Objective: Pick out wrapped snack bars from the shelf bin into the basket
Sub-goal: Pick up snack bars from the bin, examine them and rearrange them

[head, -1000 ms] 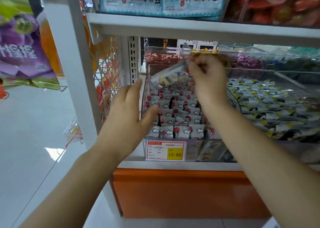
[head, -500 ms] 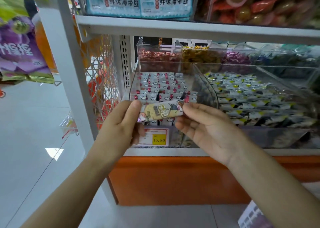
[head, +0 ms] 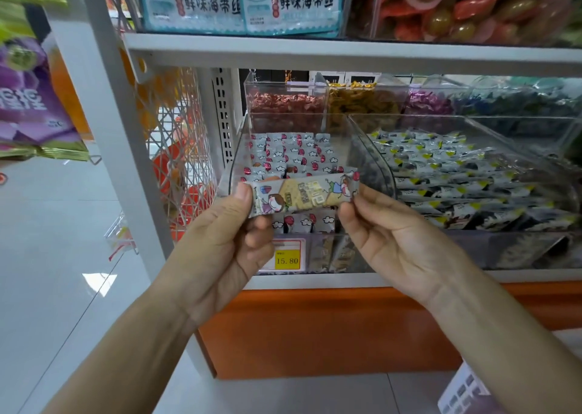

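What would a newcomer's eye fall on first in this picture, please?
First comes the bar, held level at the centre, its ends pinched by the left hand and the right hand. Behind it a clear bin holds rows of like bars, with a yellow 15.80 price tag below. To the right lies a heap of yellow-marked packets.

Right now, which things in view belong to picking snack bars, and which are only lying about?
Belong to the job: snack bar, pinched at its ends by left hand and right hand; clear bin of wrapped bars behind it.
Just lying about: price tag; neighbouring yellow-marked packets; seaweed packs on the upper shelf; purple bag at left.
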{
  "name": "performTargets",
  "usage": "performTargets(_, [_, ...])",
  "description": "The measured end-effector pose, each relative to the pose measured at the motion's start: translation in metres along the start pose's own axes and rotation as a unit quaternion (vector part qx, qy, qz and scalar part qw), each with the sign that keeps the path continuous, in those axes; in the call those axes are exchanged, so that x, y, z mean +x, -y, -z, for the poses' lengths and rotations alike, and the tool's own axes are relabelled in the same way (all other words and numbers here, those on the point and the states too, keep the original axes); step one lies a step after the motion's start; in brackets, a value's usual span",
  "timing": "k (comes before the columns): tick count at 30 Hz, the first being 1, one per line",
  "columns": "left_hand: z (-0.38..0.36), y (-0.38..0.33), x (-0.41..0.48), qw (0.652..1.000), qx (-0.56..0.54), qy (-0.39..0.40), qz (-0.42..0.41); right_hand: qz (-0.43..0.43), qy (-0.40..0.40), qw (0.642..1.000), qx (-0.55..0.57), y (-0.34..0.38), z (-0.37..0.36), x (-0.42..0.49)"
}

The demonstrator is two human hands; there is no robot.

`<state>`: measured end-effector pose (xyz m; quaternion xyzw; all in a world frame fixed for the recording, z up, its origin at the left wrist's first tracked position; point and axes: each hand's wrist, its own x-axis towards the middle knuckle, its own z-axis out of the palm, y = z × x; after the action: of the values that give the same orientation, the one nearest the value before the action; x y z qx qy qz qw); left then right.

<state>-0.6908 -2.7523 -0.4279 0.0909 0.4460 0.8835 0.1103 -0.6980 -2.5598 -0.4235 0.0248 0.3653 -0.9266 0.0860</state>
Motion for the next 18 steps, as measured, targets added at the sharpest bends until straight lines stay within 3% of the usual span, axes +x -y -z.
performTargets(3, [0.003, -0.004, 0.000, 0.998, 0.049, 0.027, 0.007, 0.031, -0.027, 0.996, -0.079, 0.001, 0.003, 0.001])
performTargets(5, [0.005, -0.006, -0.002, 0.986, 0.161, 0.030, -0.008, 0.067, -0.055, 0.983, -0.164, 0.000, 0.005, 0.000])
performTargets(8, [0.007, -0.005, -0.004, 0.927, 0.368, -0.012, -0.066, 0.101, -0.056, 0.971, -0.209, 0.000, 0.005, -0.002])
performTargets(13, [0.011, -0.005, -0.001, 0.932, 0.361, -0.014, -0.031, 0.160, -0.049, 0.920, -0.355, -0.004, 0.004, -0.001])
performTargets(16, [0.011, -0.007, 0.000, 0.947, 0.320, -0.020, -0.021, 0.161, -0.027, 0.909, -0.383, -0.007, 0.005, 0.000])
performTargets(18, [0.013, -0.007, 0.000, 0.937, 0.345, -0.038, -0.043, 0.151, -0.005, 0.908, -0.390, -0.009, 0.004, -0.001])
